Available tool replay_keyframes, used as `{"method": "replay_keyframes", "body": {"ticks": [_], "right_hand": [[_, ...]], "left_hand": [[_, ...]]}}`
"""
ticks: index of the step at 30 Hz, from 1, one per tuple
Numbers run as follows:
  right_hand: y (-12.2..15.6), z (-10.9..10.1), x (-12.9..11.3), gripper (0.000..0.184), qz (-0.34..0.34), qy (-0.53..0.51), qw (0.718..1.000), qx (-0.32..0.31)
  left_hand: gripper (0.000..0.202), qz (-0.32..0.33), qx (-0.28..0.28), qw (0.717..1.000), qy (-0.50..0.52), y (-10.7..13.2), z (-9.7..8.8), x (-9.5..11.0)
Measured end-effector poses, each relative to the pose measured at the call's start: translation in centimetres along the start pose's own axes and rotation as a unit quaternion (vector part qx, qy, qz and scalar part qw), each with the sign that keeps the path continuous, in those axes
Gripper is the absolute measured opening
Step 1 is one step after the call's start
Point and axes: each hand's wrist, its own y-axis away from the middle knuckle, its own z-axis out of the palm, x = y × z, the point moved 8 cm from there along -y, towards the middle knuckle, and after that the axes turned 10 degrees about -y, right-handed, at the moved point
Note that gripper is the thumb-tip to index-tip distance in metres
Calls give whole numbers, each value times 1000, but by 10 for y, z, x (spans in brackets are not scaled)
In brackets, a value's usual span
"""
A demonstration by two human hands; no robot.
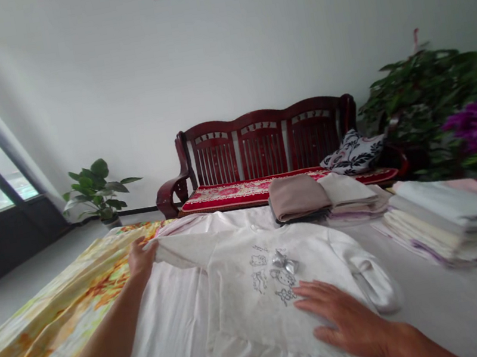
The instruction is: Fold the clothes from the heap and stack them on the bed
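A white long-sleeved child's top (237,287) lies spread out in front of me, with a ruffled hem towards me. Grey line drawings and a silver bow (284,262) decorate its front. My left hand (141,257) grips the cuff of the left-hand sleeve, which is stretched out sideways. Flat on the lower right of the top's front rests my right hand (339,316), fingers spread. The right-hand sleeve (369,278) is bent and folded down along the side of the top.
Folded clothes, a brown pile (299,196), a white pile (351,191) and a larger stack (462,215), sit at the back and right. A yellow floral cloth (60,309) covers the left side. Beyond stand a red wooden sofa (260,145) and a potted plant (98,191).
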Motion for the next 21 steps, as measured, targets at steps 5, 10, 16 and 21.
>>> {"method": "replay_keyframes", "body": {"ticks": [5, 10, 16, 21], "right_hand": [[-23, 21, -46, 41, -16, -21, 1000, 14], [-46, 55, -79, 70, -40, 1, 999, 12], [-61, 53, -77, 32, -16, -88, 995, 41], [-60, 42, -60, 32, 12, -290, 954, 78]], "left_hand": [[26, 156, -73, 985, -30, 54, 6, 56], [21, 309, -408, 857, -52, 189, 22, 80], [19, 364, -390, 835, -139, 260, 11, 87], [6, 309, -363, 875, -85, 246, 14, 78]]}}
